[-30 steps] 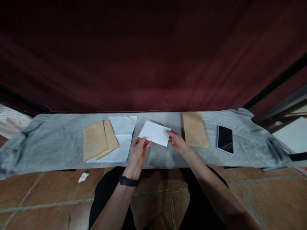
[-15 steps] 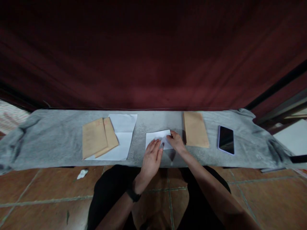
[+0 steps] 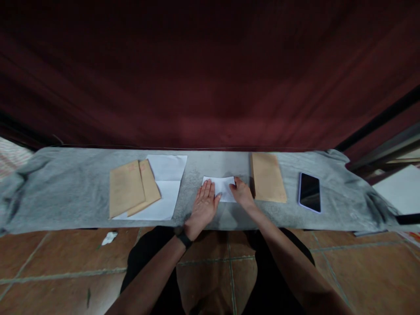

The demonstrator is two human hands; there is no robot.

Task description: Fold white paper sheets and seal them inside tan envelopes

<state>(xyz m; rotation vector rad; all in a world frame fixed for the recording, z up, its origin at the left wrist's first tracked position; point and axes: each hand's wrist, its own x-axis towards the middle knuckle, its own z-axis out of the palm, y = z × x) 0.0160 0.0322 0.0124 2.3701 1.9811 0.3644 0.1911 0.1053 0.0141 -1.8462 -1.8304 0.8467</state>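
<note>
A small folded sheet of white paper (image 3: pixel 224 189) lies on the grey cloth in front of me. My left hand (image 3: pixel 205 203) rests flat on its left end, fingers stretched out and thumb apart, covering that part. At the paper's right edge, my right hand (image 3: pixel 242 192) pinches it between thumb and bent fingers. Just right of that hand sits a stack of brown envelopes (image 3: pixel 269 177). Off to the left, two brown envelopes (image 3: pixel 127 189) overlap on a larger creased white sheet (image 3: pixel 167 188).
A phone (image 3: pixel 309 192) in a light purple case lies right of the envelope stack. Grey cloth (image 3: pixel 75 188) covers the long narrow table, and a dark red curtain (image 3: pixel 210 87) hangs behind it. A crumpled white scrap (image 3: pixel 109 238) is on the tiled floor.
My left hand has slid left across the paper and now presses flat on its left end. The paper looks smaller and flatter. My right hand stays at the right edge.
</note>
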